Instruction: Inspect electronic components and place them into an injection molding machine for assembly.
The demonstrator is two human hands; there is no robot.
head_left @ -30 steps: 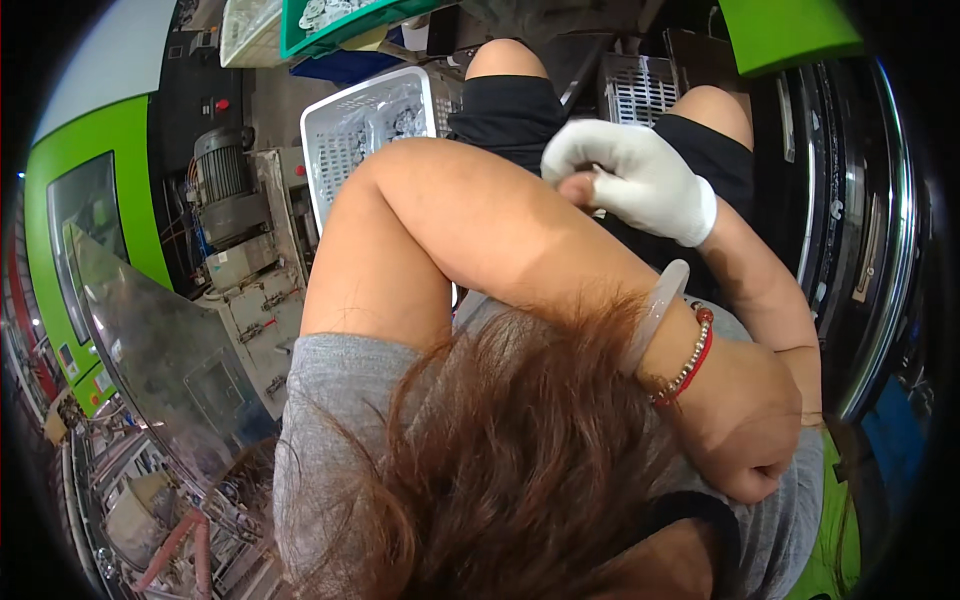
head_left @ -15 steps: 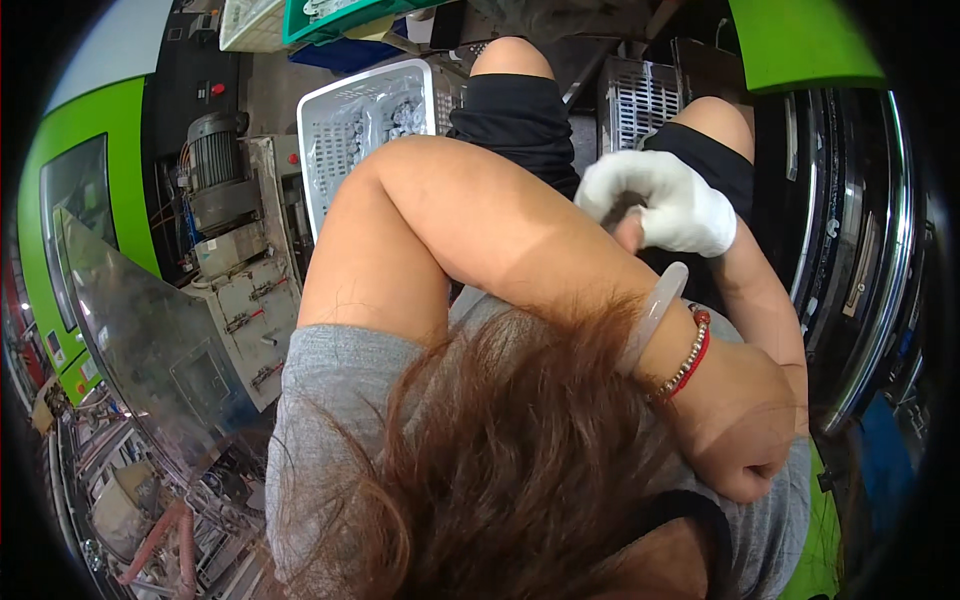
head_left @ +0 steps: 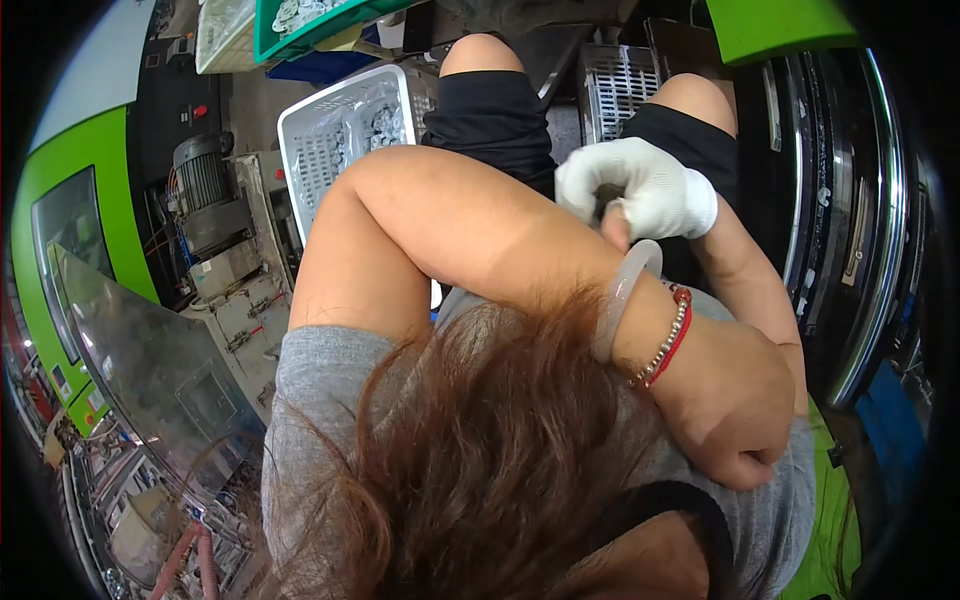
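Observation:
My left arm is bent across my body, with a pale bangle (head_left: 628,300) and a beaded red bracelet (head_left: 668,345) at the wrist. My left hand (head_left: 735,410), bare, is curled closed beside my right arm; its fingers are mostly hidden. Above my lap is my right hand (head_left: 650,190) in a white glove, its thumb bare. The gloved fingers curl round toward the thumb, leaving a dark gap. Whatever they may hold is hidden. My black shorts (head_left: 490,125) lie just beyond the hands.
A white basket (head_left: 290,165) with clear bags of small parts stands beyond my left arm. Behind it is a green crate (head_left: 330,35). A grey slatted crate (head_left: 618,85) stands beyond my knees. Machinery with a motor (head_left: 200,175) is at left; shiny metal bars (head_left: 880,250) run along the right.
The whole view has shifted slightly, so my hands and knees appear a little farther left. Both hands keep nearly the same curled pose.

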